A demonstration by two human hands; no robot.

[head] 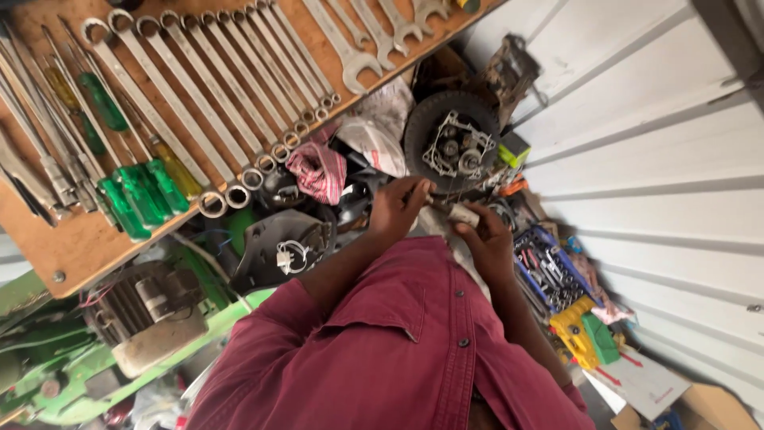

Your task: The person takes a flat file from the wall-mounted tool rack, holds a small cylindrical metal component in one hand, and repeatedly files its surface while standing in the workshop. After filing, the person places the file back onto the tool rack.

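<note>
My left hand (400,209) and my right hand (487,241) meet in front of my maroon shirt, over a cluttered bench. My right hand grips a small whitish cylindrical part (464,213) by one end. The fingertips of my left hand pinch a thin dark piece (426,196) at the part's other end. What joins the two is too small to make out. Just beyond my hands lies a black wheel with a pale metal hub (451,143).
A wooden tool board (76,239) carries a row of spanners (215,95) and green-handled screwdrivers (139,195). A red-and-white cloth (318,170), a grey plastic cover (274,247), a blue socket tray (547,271), yellow and green boxes (585,334) and a green machine (143,318) surround me. A white ribbed wall (660,159) stands at right.
</note>
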